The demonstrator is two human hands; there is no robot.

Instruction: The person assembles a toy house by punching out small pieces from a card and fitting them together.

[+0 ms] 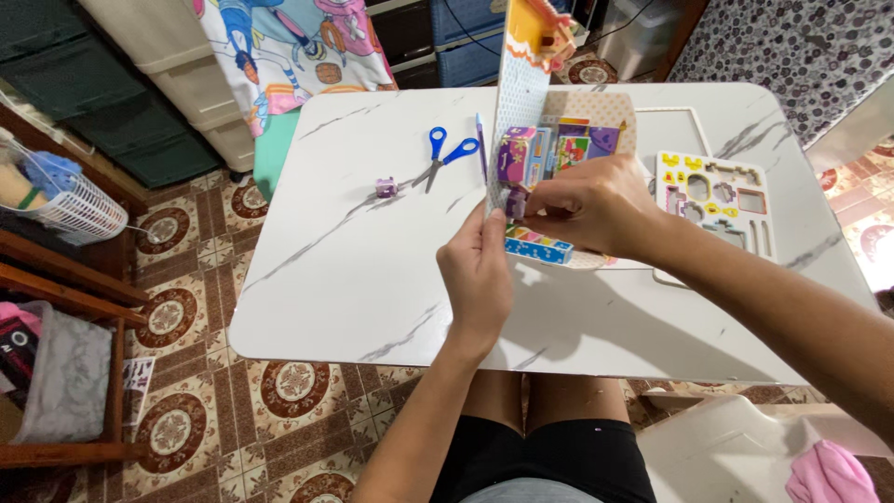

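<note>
White marble-look table point(372, 279), rounded corners; we see open room across its left and near side. Mid-table stands the colourful cardboard puzzle house point(540, 149): our left hand point(477, 275) grips its tall wall's lower edge, right hand point(591, 207) pinches a small piece against it. Punched-out sheet point(712, 200) lies right; blue scissors point(445, 154) and a tiny purple piece point(386, 187) left. White wire basket point(79, 210) holds plush toys.
</note>
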